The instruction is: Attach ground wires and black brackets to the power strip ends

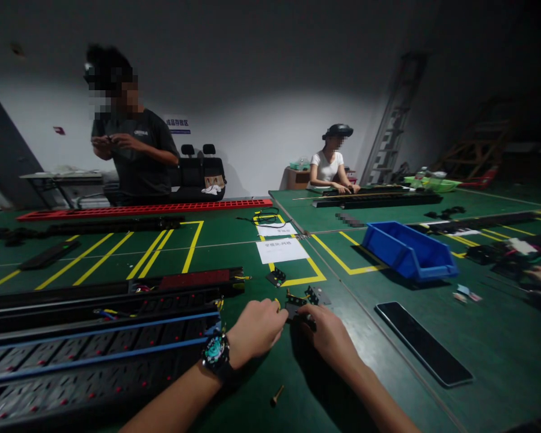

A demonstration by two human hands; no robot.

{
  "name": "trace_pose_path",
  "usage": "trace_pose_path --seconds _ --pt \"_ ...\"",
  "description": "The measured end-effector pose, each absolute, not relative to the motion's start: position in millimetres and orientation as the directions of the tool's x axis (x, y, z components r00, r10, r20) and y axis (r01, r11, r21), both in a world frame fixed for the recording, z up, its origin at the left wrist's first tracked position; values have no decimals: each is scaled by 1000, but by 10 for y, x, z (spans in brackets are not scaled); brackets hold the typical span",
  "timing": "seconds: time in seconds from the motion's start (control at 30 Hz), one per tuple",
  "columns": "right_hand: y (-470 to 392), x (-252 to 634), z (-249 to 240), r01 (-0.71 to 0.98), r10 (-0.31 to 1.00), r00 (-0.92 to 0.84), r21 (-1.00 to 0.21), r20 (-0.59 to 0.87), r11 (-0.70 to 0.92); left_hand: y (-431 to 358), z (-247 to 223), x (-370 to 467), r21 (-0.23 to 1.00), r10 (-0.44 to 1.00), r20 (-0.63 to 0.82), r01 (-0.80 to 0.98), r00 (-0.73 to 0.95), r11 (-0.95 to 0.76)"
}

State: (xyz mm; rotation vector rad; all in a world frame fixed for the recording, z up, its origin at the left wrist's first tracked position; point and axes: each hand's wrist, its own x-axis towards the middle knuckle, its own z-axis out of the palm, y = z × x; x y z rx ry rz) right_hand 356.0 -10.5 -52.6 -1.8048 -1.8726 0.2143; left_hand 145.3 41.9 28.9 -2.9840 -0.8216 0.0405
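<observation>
Gripping a small black part between them, the left hand and right hand close on its ends, steadying it just above the bench beside the long power strips.

Our two bare arms reach forward and come close together in front of us. Our left hand is curled into a loose fist, knuckles up, with a watch on its wrist. Our right hand lies palm down just beside it, fingers bent and pinching.
</observation>
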Motion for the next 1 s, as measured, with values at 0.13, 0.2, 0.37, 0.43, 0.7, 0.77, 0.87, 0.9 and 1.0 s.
trace_pose_path --seconds 0.13,0.2,0.37,0.43,0.7,0.77,0.87,0.9,1.0 --pt "-120 3587 -549 899 964 58 -433 261 63 -12 456 1129 118 500 12 495 866 -861" --pt "-118 3597 -547 906 955 53 -417 290 76 -230 395 950 226 550 13 533 835 -815" --pt "-187 3616 -449 880 917 44 -451 396 153 -558 -133 731 298 607 -26 585 795 -754" --pt "-304 3611 -390 854 906 40 -486 420 188 -586 -285 783 304 613 -69 602 787 -738" --pt "-1169 3559 -616 730 878 204 -665 434 159 -684 -122 1023 466 745 44 646 665 -605" --pt "-1324 3554 -768 707 879 244 -695 409 127 -797 -147 875 494 738 99 611 667 -618" --pt "-1435 3519 -924 708 879 265 -699 396 102 -977 -247 528 479 777 207 631 594 -610" --pt "-1445 3497 -945 720 879 262 -687 399 97 -1028 -279 403 469 790 239 645 565 -604" --pt "-1425 3425 -923 783 895 222 -618 386 72 -1134 -334 60 448 825 323 693 464 -565"
